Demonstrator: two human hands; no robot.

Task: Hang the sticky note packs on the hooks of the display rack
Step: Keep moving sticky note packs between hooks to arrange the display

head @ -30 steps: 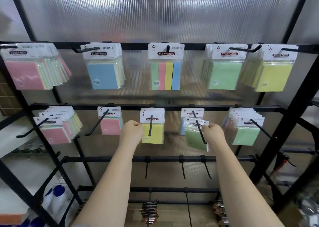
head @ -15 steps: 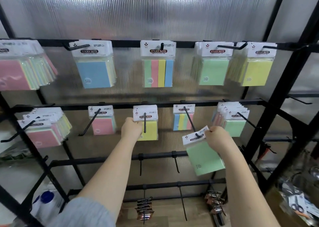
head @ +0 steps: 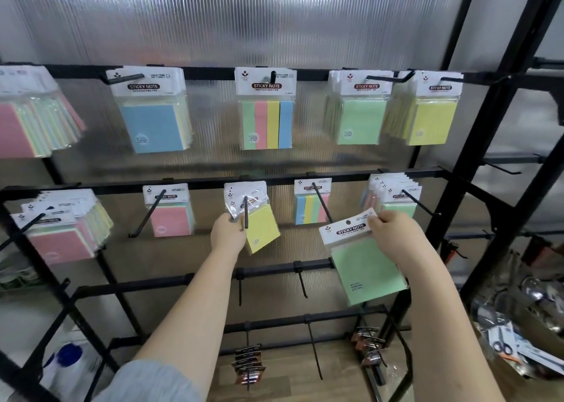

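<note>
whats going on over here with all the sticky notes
A person is stocking a black display rack with sticky note packs. The left hand pinches a yellow pack that is on a middle-row hook, tilted. The right hand holds a green pack by its header card, off any hook, in front of the rack.

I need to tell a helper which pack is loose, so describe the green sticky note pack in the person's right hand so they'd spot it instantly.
Find the black display rack and its middle row of hooks. Just below and in front of the striped four-colour pack, the right hand pinches a green sticky note pack by its white header. Unlike its neighbours, it hangs on no hook and sits tilted.
</note>
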